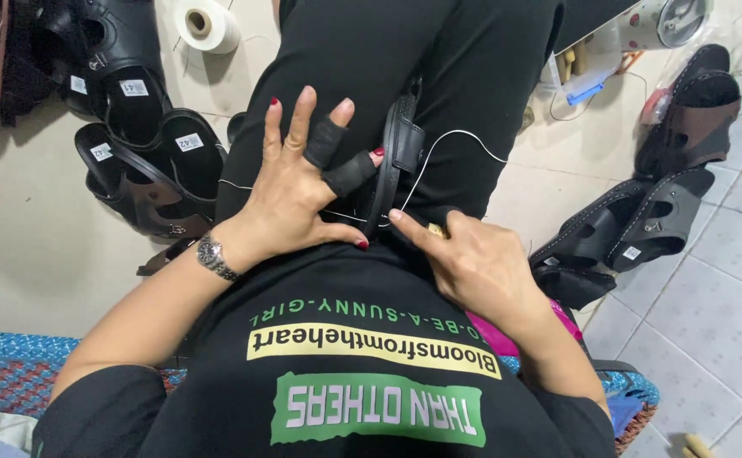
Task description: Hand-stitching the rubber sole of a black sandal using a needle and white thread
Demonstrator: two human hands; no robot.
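Black leather sandal strap (396, 161), left hand (290, 191) fingers splayed, right hand (473, 259) pinching white thread (439, 148)

Black sandal (394, 161) and white thread (439, 148) on the lap, held by both hands.

Sandal: black, strap-type, stood on its edge so the sole runs lengthwise along the black-trousered thighs; a buckled strap shows on its right side. Thread: thin, white, loops up from the sandal's near end, arcs to the right over the thigh, and a second run crosses leftward under the left hand (290, 191). Right hand (473, 259) pinches at the sandal's near end, where the thread starts.
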